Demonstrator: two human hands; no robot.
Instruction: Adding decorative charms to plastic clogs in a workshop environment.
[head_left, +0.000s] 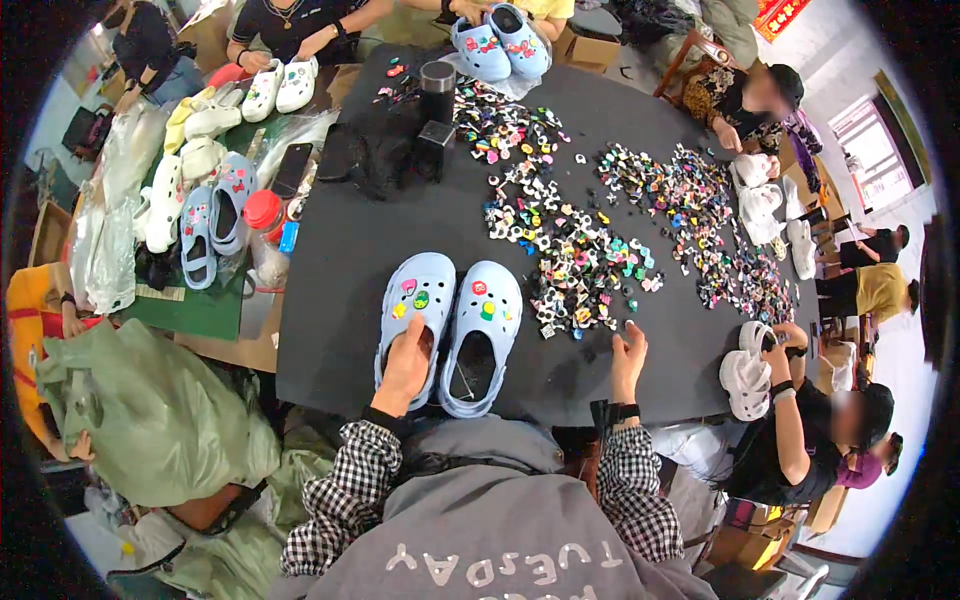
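Note:
A pair of light blue clogs lies side by side on the black table in front of me, toes pointing away. The left clog [422, 280] has several colourful charms on its toe, among them a green one. On the right clog [489, 305] sit red, yellow and green charms. My left hand [403, 368] holds the left clog at its opening, some of its fingers hidden inside. My right hand [628, 365] is off to the right, fingers stretched out beside the near edge of a heap of small shoe charms [585, 290], with nothing visible in it.
Another charm heap [700, 225] spreads across the right of the black table [335, 290]. A black jar [437, 90] stands at the back. To the left are a red-lidded container [263, 210], a phone [293, 170] and more clogs [200, 235]. Co-workers around the table handle white and blue clogs.

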